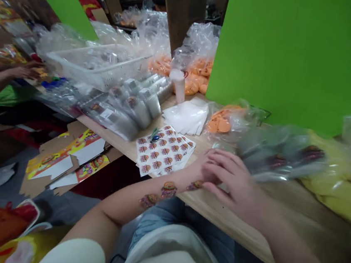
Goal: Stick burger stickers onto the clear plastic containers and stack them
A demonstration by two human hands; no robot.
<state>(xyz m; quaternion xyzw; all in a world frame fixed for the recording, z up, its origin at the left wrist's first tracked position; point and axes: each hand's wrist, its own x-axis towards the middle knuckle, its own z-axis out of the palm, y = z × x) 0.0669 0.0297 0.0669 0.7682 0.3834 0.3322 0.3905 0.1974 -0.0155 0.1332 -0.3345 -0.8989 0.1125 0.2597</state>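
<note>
My right hand (236, 182) lies over my left hand (201, 167) at the wooden table's front edge (216, 217), its fingers stretched out towards the left. Most of my left hand is covered, so its fingers do not show. Three burger stickers (169, 188) are stuck along my left forearm. A sheet of the same stickers (162, 151) lies on the table just left of my hands, with a small blue and green item (154, 136) on it. A clear bag of stacked containers (279, 157) lies right behind my hands.
Behind the sheet lie white sachets (188, 116), a white bottle (179, 86), bags of orange lids (197, 73) and clear cups (134, 106). Green boards (296, 56) stand at the back. Another person's arms (8, 76) work at far left. Flattened printed boxes (66, 157) cover the floor.
</note>
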